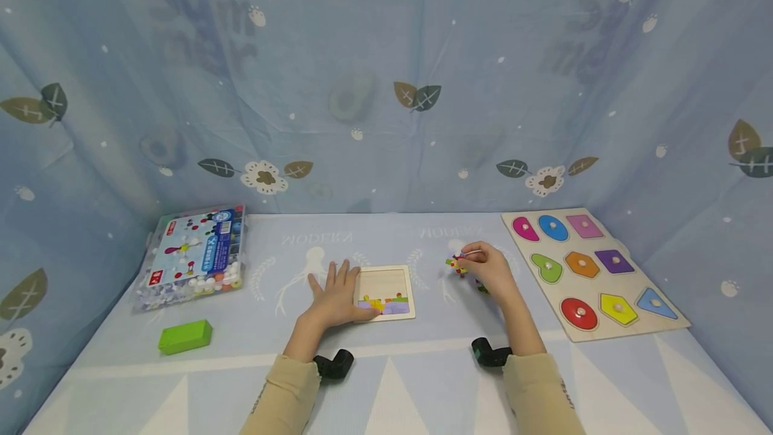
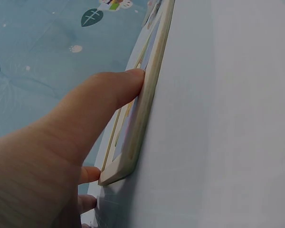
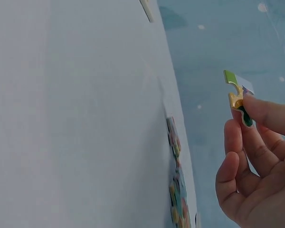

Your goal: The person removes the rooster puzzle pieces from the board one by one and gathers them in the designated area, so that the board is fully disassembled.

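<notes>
One puzzle piece (image 3: 235,99) pinched between thumb and fingers of the right hand (image 1: 490,272), raised off the table (image 1: 447,374); loose pieces (image 3: 178,202) lie nearby. Left hand (image 1: 334,302) has fingers spread, thumb on near edge of partly filled puzzle frame (image 1: 384,279), lying on table.

Left fingers (image 1: 331,277) lie spread; right fingers (image 3: 270,114) pinch.

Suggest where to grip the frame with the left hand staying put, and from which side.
Probably the right end of the frame, across its near and far edges, coming from the right. The left hand occupies the left side, and the frame lies flat, so its outer edges offer more purchase than its underside.
</notes>
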### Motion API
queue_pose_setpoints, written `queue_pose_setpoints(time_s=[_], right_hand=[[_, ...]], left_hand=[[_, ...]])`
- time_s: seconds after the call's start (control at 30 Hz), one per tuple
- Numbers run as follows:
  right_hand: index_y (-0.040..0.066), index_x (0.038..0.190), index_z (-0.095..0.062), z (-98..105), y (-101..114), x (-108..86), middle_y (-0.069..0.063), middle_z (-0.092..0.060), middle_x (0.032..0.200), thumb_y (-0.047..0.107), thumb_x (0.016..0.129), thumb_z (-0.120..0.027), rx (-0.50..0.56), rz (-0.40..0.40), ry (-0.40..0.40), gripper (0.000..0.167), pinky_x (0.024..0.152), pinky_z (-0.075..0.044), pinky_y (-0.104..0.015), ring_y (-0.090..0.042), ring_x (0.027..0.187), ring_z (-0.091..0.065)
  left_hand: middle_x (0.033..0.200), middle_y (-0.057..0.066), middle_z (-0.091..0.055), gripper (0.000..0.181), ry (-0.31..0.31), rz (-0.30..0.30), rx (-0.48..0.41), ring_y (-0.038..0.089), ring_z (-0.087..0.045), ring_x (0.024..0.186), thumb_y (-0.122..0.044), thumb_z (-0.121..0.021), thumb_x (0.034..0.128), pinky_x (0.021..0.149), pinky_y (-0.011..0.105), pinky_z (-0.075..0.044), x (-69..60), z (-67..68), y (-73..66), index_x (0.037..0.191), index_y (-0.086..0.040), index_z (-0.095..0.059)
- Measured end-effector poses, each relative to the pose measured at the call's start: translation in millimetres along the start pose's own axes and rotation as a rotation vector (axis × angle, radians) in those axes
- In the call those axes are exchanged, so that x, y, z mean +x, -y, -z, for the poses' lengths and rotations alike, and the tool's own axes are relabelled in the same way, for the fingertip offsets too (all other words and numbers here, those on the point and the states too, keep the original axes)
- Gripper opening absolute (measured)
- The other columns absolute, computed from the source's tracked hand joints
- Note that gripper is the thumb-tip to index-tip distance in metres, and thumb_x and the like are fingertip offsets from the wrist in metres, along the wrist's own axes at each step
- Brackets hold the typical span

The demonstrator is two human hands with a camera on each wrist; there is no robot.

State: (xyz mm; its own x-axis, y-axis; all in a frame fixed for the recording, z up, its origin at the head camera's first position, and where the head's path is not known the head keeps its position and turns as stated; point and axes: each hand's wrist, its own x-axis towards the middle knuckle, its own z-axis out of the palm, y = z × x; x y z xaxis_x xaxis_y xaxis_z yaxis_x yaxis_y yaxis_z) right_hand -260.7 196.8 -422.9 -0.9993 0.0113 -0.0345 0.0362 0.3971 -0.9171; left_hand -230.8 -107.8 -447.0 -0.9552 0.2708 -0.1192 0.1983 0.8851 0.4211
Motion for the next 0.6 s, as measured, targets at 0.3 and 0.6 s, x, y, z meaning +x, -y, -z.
queue_pose_setpoints(time_s=[0.3,0.6], right_hand=[[0.0,0.109,-0.061,14.6,-4.9,2.0,-0.007,-0.065,0.089,0.014,0.087,-0.063,-0.025,-0.109,-0.029,0.026,0.057,-0.045,-0.027,-0.023,0.077,-0.059],[-0.006,0.105,-0.065,12.6,-11.5,2.0,-0.009,-0.066,0.087,0.008,0.086,-0.064,-0.067,-0.215,0.052,0.023,0.061,-0.05,-0.023,-0.01,0.063,-0.057]], left_hand=[[0.151,0.023,-0.012,0.105,-0.027,-0.019,-0.016,0.043,0.001,0.138,-0.063,-0.066,0.0693,0.096,0.07,0.015,1.7,-5.0,4.3,0.143,0.0,-0.026],[0.152,0.023,-0.012,0.101,-0.001,0.006,0.018,0.043,0.0,0.138,-0.057,-0.068,0.0712,0.097,0.071,0.01,1.4,-0.8,-0.3,0.144,-0.001,-0.026]])
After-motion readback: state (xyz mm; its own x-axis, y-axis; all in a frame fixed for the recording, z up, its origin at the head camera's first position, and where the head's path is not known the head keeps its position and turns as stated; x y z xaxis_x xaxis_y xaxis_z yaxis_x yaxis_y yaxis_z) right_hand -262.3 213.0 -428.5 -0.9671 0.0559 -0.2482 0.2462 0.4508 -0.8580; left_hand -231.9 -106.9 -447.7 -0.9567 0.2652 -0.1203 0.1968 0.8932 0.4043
